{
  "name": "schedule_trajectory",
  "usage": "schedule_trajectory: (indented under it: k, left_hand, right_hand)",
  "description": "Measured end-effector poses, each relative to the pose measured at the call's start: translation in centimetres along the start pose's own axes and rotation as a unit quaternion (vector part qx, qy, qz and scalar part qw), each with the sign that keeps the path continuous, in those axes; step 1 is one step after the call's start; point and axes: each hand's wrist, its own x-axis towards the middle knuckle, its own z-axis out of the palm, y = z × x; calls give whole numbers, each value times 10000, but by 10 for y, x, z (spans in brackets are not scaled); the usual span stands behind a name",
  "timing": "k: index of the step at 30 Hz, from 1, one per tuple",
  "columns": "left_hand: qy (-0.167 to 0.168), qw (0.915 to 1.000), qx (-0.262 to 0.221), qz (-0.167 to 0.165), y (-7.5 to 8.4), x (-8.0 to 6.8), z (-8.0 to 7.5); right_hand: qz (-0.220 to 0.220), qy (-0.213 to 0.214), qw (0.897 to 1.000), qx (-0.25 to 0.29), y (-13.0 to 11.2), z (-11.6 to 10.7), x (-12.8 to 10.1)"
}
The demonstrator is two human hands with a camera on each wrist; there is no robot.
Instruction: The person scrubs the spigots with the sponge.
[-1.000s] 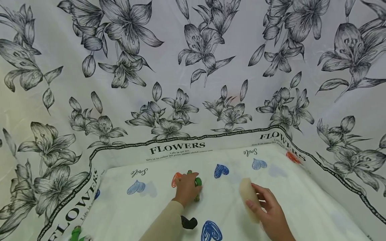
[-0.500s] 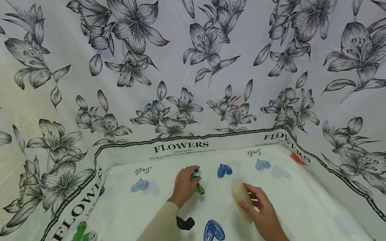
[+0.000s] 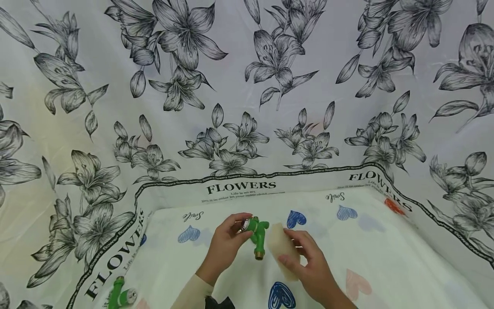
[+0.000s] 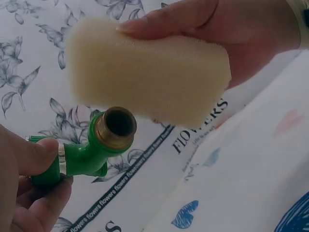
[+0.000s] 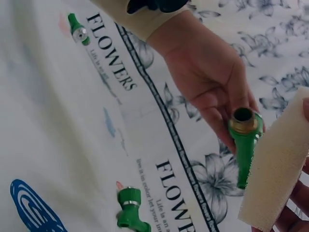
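My left hand [image 3: 227,242] pinches a green faucet [image 3: 259,240] between thumb and fingers, by its silver-collared end. Its open brass-coloured mouth [image 4: 118,127] faces the camera in the left wrist view. In my right hand [image 3: 314,268] is a cream sponge block [image 3: 283,251], gripped with the thumb on one side and fingers on the other. Sponge and faucet are close together above the cloth; in the head view a narrow gap separates them. Part of the faucet is hidden behind the sponge [image 5: 275,169] in the right wrist view.
Another green faucet [image 3: 121,294] lies at the lower left of the white, heart-printed cloth [image 3: 328,240]. Two more green fittings show in the right wrist view, one low [image 5: 129,208] and one high [image 5: 77,29]. A flower-printed curtain [image 3: 231,86] rises behind.
My left hand has lifted the green faucet off the cloth and turned it mouth-down toward me. The sponge in my right hand has moved left, nearer to the faucet.
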Motion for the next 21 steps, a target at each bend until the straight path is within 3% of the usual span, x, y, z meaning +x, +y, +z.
schedule_trajectory:
  k: [3,9,13,17,21]
  left_hand:
    - [51,9995,-297,6,9,-8,-1]
    - [140,9993,-92,321,17,-19,-2]
    - [203,9990,-47,386,17,-23,-2]
    - [246,9989,-157,368,18,-25,0]
    - [112,9988,-214,417,20,-27,1]
  right_hand:
    - [-73,-248,9996,-121,-4,13,1]
    - [-947,-584,9930,-398,1,25,-1]
    - [-1248,-611,9892,-466,2,26,-1]
    - [-1188,-539,9902,-498,2,27,0]
    - [-727,-318,9951,-591,3,25,3]
